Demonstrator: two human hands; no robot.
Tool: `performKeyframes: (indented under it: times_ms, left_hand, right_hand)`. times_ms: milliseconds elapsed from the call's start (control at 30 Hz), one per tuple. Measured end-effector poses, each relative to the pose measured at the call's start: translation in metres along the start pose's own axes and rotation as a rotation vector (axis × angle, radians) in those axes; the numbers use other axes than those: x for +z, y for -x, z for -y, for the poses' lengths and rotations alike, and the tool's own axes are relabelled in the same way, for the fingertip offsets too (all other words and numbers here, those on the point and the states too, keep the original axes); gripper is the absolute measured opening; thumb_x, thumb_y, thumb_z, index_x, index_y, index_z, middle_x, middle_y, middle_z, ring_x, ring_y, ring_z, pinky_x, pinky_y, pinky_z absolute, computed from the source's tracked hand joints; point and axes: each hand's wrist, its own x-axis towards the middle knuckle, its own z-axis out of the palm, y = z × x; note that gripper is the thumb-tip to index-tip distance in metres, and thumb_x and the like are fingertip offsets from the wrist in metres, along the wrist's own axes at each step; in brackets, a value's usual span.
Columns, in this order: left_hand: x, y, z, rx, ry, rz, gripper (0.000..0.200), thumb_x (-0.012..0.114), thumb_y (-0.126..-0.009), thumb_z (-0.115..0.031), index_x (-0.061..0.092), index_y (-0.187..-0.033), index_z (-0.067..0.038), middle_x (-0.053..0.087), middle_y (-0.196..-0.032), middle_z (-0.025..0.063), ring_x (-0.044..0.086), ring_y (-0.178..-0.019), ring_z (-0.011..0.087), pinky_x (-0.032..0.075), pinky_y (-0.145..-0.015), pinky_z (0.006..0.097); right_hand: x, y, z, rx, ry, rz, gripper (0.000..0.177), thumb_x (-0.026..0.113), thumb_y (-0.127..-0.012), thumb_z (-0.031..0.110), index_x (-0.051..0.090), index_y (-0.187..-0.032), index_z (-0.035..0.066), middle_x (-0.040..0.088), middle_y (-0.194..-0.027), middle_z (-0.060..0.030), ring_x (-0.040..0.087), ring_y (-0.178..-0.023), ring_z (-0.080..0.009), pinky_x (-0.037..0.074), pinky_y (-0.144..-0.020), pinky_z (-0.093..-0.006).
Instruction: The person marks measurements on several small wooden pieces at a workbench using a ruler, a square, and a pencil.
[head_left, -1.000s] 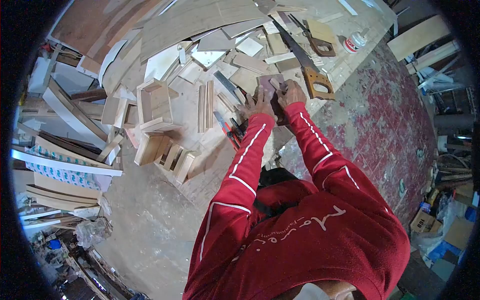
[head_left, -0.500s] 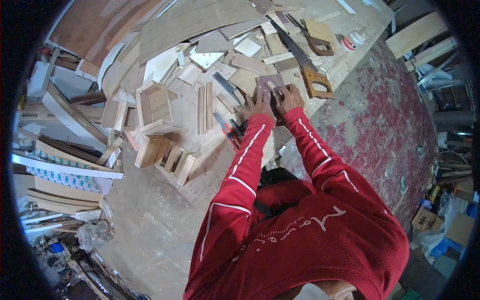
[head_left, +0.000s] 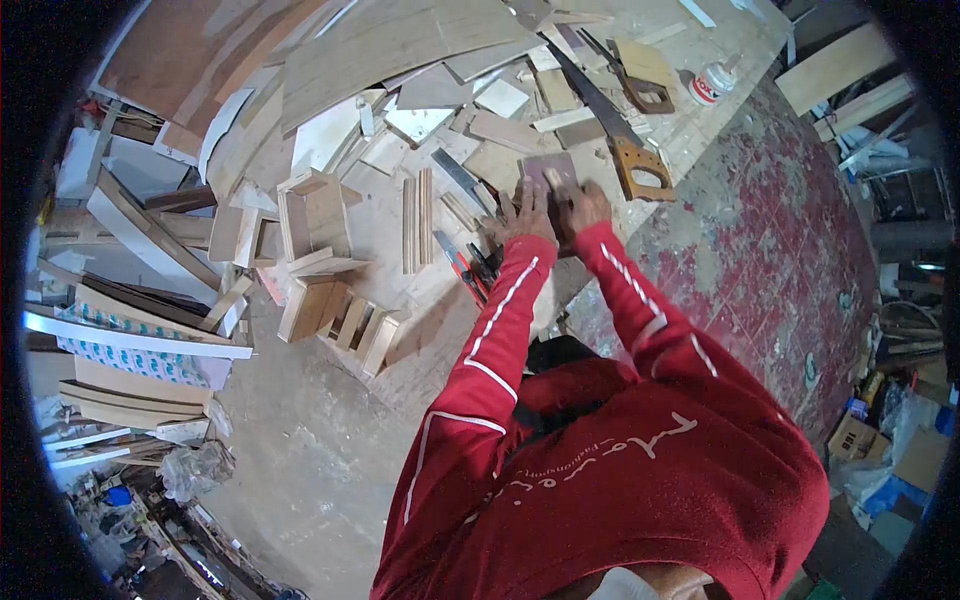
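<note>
"What's the person wearing?"
"A deep red top (head_left: 700, 500) with long sleeves (head_left: 475, 388)."
"Any trim?"
"Thin white stripes (head_left: 496, 312) run along both sleeves, bending at sharp angles."
"Markings?"
"Pale, looping handwritten-style letters (head_left: 638, 443) across the body, with smaller print (head_left: 556, 466) beside them, too small to read."

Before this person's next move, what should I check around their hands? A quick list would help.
1. Left hand at the brown sheet: ok, fingers reach it.
2. Right hand gripping the small wood piece: cannot tell, blurred.
3. Nearest saw apart from that hand: ok, visible gap.
4. Red-handled tool well away from the left sleeve: not ok, lies close beside it.
5. White tub out of the way: ok, beyond both hands.
</note>
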Motion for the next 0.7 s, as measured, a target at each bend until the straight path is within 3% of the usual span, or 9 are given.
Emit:
performKeyframes:
  times_ms: [67, 133, 200, 267, 333, 400, 500, 600, 700]
  left_hand:
    - [0.001, 0.000, 0.000, 0.005, 0.034, -0.010, 0.093, 0.070, -0.063, -0.021, 0.018, -0.140, -0.022, 0.008, -0.147, -0.0066, 0.010, -0.134, 0.0319, 0.013, -0.097, 0.0698]
    - [-0.005, 0.003, -0.002, -0.004, -0.022, 0.009, 0.093, 0.070, -0.063, -0.025, 0.017, -0.140, -0.022, 0.008, -0.147, -0.0063, 0.009, -0.134, 0.0317, 0.012, -0.097, 0.0698]
    - [-0.003, 0.001, -0.002, 0.003, -0.045, -0.064, 0.094, 0.071, -0.063, -0.028, 0.018, -0.140, -0.023, 0.008, -0.147, -0.0055, 0.009, -0.134, 0.0318, 0.012, -0.097, 0.0698]
    - [-0.012, 0.006, -0.002, -0.003, -0.016, 0.044, 0.096, 0.073, -0.061, -0.030, 0.018, -0.140, -0.023, 0.006, -0.148, -0.0054, 0.009, -0.135, 0.0317, 0.012, -0.097, 0.0700]
    - [-0.018, 0.008, -0.003, 0.002, -0.023, 0.058, 0.097, 0.073, -0.061, -0.032, 0.017, -0.140, -0.023, 0.005, -0.148, -0.0058, 0.008, -0.135, 0.0317, 0.011, -0.097, 0.0701]
    - [-0.017, 0.009, -0.004, 0.011, -0.033, 0.072, 0.098, 0.074, -0.061, -0.034, 0.017, -0.140, -0.023, 0.004, -0.148, -0.0063, 0.007, -0.135, 0.0316, 0.010, -0.097, 0.0702]
    - [-0.018, 0.006, -0.005, 0.001, -0.045, 0.088, 0.099, 0.074, -0.061, -0.037, 0.016, -0.140, -0.024, 0.001, -0.148, -0.0068, 0.005, -0.135, 0.0320, 0.010, -0.097, 0.0704]
    - [-0.022, 0.008, -0.006, -0.014, -0.024, 0.123, 0.098, 0.073, -0.061, -0.038, 0.016, -0.140, -0.025, 0.001, -0.148, -0.0068, 0.003, -0.135, 0.0324, 0.010, -0.097, 0.0706]
    - [-0.028, 0.011, -0.007, -0.008, -0.027, 0.142, 0.099, 0.073, -0.061, -0.039, 0.015, -0.141, -0.025, 0.001, -0.148, -0.0071, 0.005, -0.135, 0.0318, 0.010, -0.097, 0.0709]
  right_hand:
    - [0.000, 0.009, -0.003, 0.049, -0.032, 0.070, 0.011, 0.061, -0.074, 0.019, 0.063, -0.077, 0.009, 0.053, -0.071, -0.0188, 0.054, -0.065, -0.0361, 0.043, -0.056, -0.0435]
    - [0.009, -0.007, -0.001, -0.013, 0.029, -0.030, 0.011, 0.061, -0.073, 0.018, 0.064, -0.079, 0.010, 0.054, -0.073, -0.0195, 0.055, -0.068, -0.0361, 0.044, -0.059, -0.0441]
    - [0.006, -0.027, -0.001, 0.012, 0.080, 0.012, 0.014, 0.060, -0.073, 0.018, 0.065, -0.084, 0.011, 0.057, -0.078, -0.0198, 0.057, -0.073, -0.0361, 0.046, -0.063, -0.0441]
    - [-0.006, -0.028, 0.001, 0.188, -0.021, 0.185, 0.017, 0.060, -0.074, 0.016, 0.064, -0.089, 0.009, 0.060, -0.083, -0.0188, 0.058, -0.078, -0.0353, 0.048, -0.067, -0.0432]
    - [-0.005, -0.020, -0.005, 0.192, -0.057, 0.196, 0.019, 0.059, -0.074, 0.016, 0.063, -0.090, 0.009, 0.062, -0.083, -0.0165, 0.058, -0.079, -0.0345, 0.048, -0.068, -0.0426]
    - [-0.002, -0.017, -0.008, 0.203, 0.015, 0.198, 0.020, 0.061, -0.074, 0.020, 0.062, -0.091, 0.009, 0.058, -0.087, -0.0197, 0.056, -0.085, -0.0361, 0.047, -0.075, -0.0429]
    - [-0.004, -0.012, -0.009, 0.092, 0.091, 0.028, 0.021, 0.059, -0.078, 0.024, 0.062, -0.091, 0.008, 0.056, -0.090, -0.0192, 0.055, -0.086, -0.0364, 0.047, -0.074, -0.0429]
    - [-0.008, -0.015, -0.006, 0.247, 0.070, 0.101, 0.023, 0.058, -0.079, 0.027, 0.062, -0.090, 0.007, 0.053, -0.092, -0.0182, 0.054, -0.087, -0.0366, 0.047, -0.073, -0.0432]
    - [-0.015, -0.012, 0.006, 0.200, 0.081, 0.085, 0.023, 0.059, -0.077, 0.027, 0.062, -0.091, 0.008, 0.053, -0.090, -0.0169, 0.055, -0.086, -0.0359, 0.047, -0.071, -0.0434]
